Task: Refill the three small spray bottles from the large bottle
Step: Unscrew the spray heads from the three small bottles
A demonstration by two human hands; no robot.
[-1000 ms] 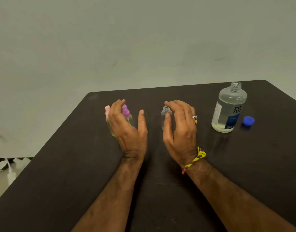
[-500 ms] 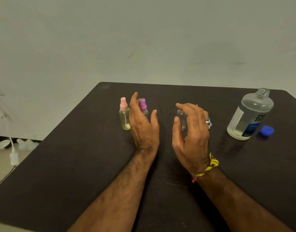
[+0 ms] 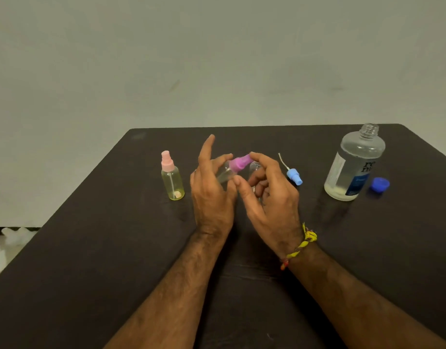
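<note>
My left hand (image 3: 211, 195) holds a small clear spray bottle tilted to the right, and its purple spray head (image 3: 238, 163) sits between the fingertips of my right hand (image 3: 269, 197). Behind my right hand stands another small clear bottle (image 3: 254, 167), uncapped and mostly hidden. Its blue spray head (image 3: 294, 175) with a thin tube lies on the table to the right. A pink-capped spray bottle (image 3: 172, 177) with yellowish liquid stands at the left. The large clear bottle (image 3: 354, 165) stands uncapped at the right, holding some liquid.
The large bottle's blue cap (image 3: 379, 184) lies just right of it. Everything rests on a dark table (image 3: 90, 260) against a pale wall. White objects and a cable (image 3: 0, 248) lie on the floor past the table's left edge.
My left hand has lifted the purple-capped bottle off the table and tilted it. My right hand left the uncapped bottle and came onto the purple spray head. The camera view shifted.
</note>
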